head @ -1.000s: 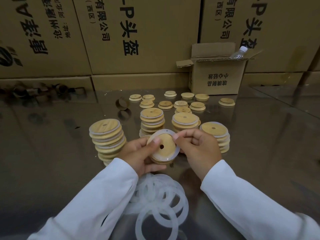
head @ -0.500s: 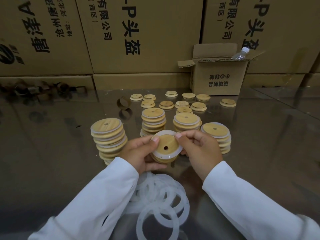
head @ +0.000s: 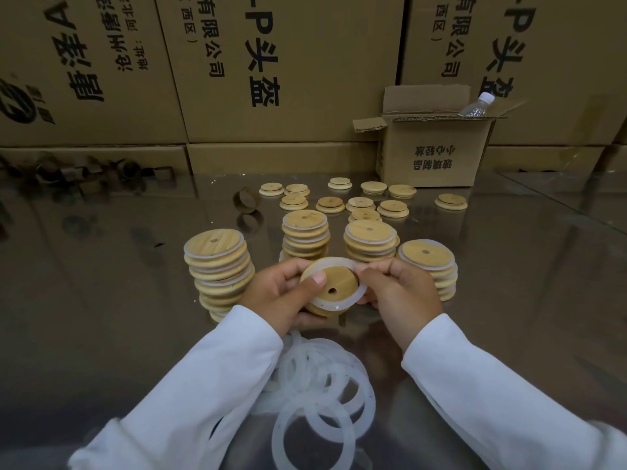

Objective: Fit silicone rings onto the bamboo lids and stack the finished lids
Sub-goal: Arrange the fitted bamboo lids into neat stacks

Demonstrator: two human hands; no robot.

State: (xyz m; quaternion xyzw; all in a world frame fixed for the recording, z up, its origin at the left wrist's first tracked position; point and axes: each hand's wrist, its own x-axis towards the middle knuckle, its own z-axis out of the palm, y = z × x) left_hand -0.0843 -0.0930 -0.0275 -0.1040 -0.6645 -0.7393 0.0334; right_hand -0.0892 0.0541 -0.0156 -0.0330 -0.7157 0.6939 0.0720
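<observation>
My left hand [head: 283, 293] grips a round bamboo lid [head: 339, 283] with a small hole, thumb pressed on its face. A translucent white silicone ring [head: 342, 301] lies part-way round the lid's rim. My right hand [head: 397, 288] pinches the ring at the lid's upper right edge. Behind the hands stand several stacks of ringed lids [head: 219, 266], [head: 305, 235], [head: 370, 240], [head: 429, 266]. Loose silicone rings [head: 322, 395] lie in a heap on the table between my sleeves. Bare bamboo lids [head: 363, 205] are spread singly farther back.
The table [head: 118, 283] is shiny metal. A small open cardboard box [head: 434, 154] with a plastic bottle [head: 475, 106] in it stands at the back right. Large cartons [head: 271, 69] wall off the back. A cardboard tape core [head: 245, 200] sits left of the bare lids.
The lid has tilted slightly in my left hand, and my right hand has worked the ring round its upper right edge. The stacks have not moved.
</observation>
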